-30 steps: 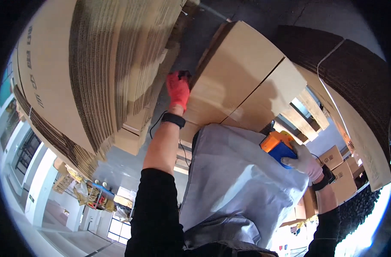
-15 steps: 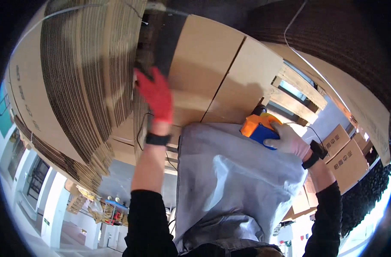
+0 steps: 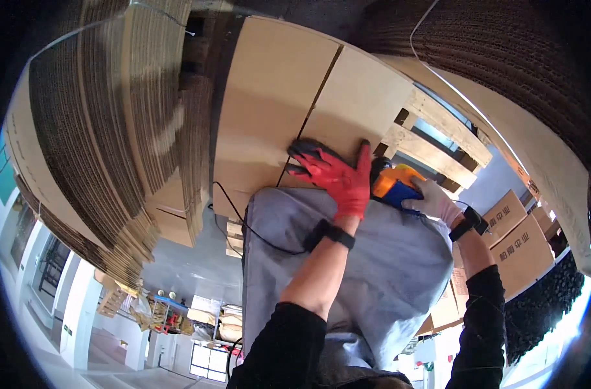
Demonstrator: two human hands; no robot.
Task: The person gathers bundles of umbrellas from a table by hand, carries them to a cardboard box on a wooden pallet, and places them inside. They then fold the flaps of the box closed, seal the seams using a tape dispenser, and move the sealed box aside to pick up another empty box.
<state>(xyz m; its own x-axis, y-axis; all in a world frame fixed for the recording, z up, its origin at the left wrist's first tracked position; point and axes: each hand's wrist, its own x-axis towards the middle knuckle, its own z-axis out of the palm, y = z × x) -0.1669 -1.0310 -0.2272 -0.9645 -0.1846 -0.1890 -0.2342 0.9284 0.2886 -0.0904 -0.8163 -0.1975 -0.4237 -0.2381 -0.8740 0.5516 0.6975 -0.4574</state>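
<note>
We press left hand (image 3: 334, 178), red-gloved, fingers spread flat, on flap of cardboard box (image 3: 321, 110), beside centre seam. Right hand (image 3: 435, 202), white-gloved, fingers wrapped around orange-and-blue tape dispenser (image 3: 394, 186), held at box's near edge, just right of left hand. Grey bag (image 3: 386, 272) lies below box. Step in hand, we judge: holding flaps shut for sealing. Next move calls for dispenser aligned on seam, flaps kept level.

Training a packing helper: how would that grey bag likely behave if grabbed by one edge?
The grey bag shows soft folds and creases, so it would probably droop, not stay flat. It looks thin, likely light. Its smooth, slightly shiny surface might slip under the red-gloved left hand.
</note>
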